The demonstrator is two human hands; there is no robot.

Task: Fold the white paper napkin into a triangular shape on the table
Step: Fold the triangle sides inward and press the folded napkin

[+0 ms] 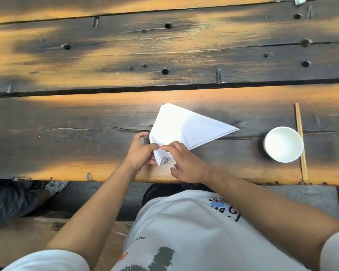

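White napkin [184,128] is pinched at its near corner by left hand [139,153] and right hand [184,163], both clamped; layers may slip, skewing the triangle on the table [67,133].

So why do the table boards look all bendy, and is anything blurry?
Head view: the wide lens curves the table planks; the left hand and right hand are slightly blurred on the napkin; the bowl glares white, its detail washed out.

Both bare forearms reach forward. The left hand [140,151] is curled, its thumb and fingers pinched together. The right hand [185,165] is palm down, its index fingertip meeting the left thumb.
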